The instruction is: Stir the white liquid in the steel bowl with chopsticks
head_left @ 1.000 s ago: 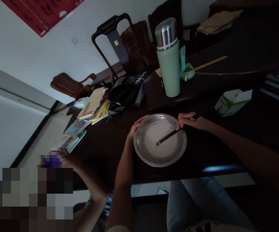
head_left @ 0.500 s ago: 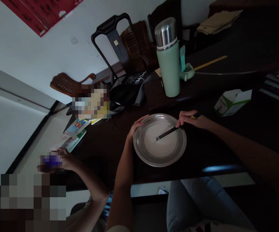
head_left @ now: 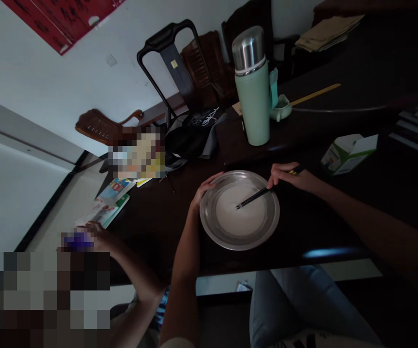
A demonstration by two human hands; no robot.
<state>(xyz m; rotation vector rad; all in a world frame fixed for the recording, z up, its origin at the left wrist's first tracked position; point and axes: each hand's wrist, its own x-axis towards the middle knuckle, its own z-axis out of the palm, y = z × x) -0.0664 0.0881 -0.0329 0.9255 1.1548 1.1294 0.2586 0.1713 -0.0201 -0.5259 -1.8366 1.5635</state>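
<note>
A round metal pan with a thin white liquid in its middle sits on the dark table in front of me. My left hand curls over the pan's left rim and grips it. Over the pan's right rim, my right hand is closed on a pair of dark chopsticks, whose tips dip into the white liquid near the centre.
A mint-green thermos with a steel cap stands behind the pan, a small green cup beside it. A green-and-white box lies to the right. Books and a dark bag lie to the left. Another person's arm rests at the lower left.
My right hand has lifted slightly and the chopstick tips have moved up and to the right within the white liquid. My left hand has stayed on the rim.
</note>
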